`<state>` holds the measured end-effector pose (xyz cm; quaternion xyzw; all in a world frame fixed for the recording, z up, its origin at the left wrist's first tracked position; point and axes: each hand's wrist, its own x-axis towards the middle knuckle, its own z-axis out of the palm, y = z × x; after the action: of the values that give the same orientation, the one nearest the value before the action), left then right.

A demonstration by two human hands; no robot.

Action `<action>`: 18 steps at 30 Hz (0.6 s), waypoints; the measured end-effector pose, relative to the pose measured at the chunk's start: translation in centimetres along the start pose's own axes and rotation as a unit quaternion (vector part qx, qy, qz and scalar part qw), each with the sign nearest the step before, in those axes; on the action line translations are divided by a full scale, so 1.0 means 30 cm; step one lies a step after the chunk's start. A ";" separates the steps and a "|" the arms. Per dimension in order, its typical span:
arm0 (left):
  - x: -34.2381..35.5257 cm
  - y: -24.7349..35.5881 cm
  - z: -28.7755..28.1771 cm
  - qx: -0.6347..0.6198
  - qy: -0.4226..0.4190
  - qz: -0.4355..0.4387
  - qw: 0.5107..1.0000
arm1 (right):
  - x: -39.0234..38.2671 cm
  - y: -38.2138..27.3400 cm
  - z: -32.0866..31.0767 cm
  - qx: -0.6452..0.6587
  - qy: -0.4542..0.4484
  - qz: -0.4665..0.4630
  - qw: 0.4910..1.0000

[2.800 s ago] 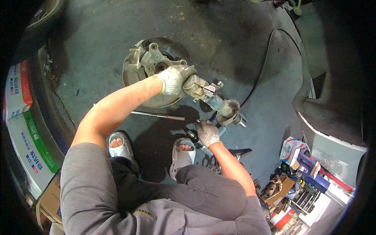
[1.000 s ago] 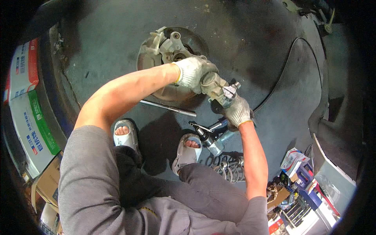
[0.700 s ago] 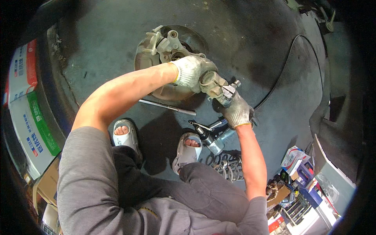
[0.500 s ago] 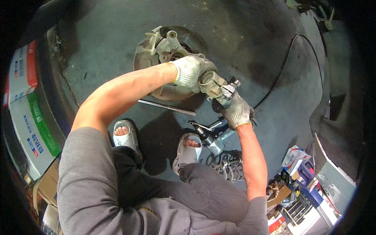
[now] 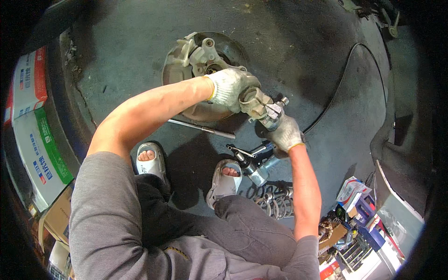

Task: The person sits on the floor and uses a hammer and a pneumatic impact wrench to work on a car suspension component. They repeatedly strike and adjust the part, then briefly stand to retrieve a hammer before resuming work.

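Note:
A dirty metal steering knuckle [image 5: 254,103] with a round, open clamp ring stands tilted over a brake disc assembly [image 5: 195,112] on the floor. My left hand [image 5: 232,87], in a white knit work glove, is closed round the knuckle just beside the ring. At its lower right end, my gloved right hand [image 5: 286,133] is wrapped round a silvery metal part [image 5: 272,114] set against the clamp. A short cylindrical end [image 5: 283,101] sticks out above those fingers. The palm side of both hands is hidden, and the silvery part's exact kind is unclear.
On the dark floor lie a steel bar [image 5: 205,129], a pneumatic impact wrench [image 5: 256,174] and a coil spring assembly [image 5: 281,205]. A black hose [image 5: 337,88] curves at right. Boxes [image 5: 39,156] line the left; a cluttered pile of parts [image 5: 354,238] fills the lower right.
The view has shifted slightly. My right hand and the silvery part have moved a little relative to the wrist; both hands keep their hold on the metal.

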<state>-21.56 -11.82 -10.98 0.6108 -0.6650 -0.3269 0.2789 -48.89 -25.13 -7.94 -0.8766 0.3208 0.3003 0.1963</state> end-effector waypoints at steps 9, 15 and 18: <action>0.018 0.104 -0.038 0.020 -0.024 0.044 0.999 | -0.009 0.024 0.048 -0.011 0.073 -0.058 0.996; 0.063 0.122 -0.039 0.090 -0.123 0.003 0.988 | -0.001 0.021 0.022 0.010 0.039 -0.043 0.998; 0.059 0.106 -0.042 0.070 -0.094 0.022 0.993 | -0.003 0.019 0.006 0.006 0.018 -0.037 0.999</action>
<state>-22.76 -13.58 -7.77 0.5806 -0.7230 -0.3290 0.1786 -49.40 -25.40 -8.11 -0.8921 0.2932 0.2748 0.2064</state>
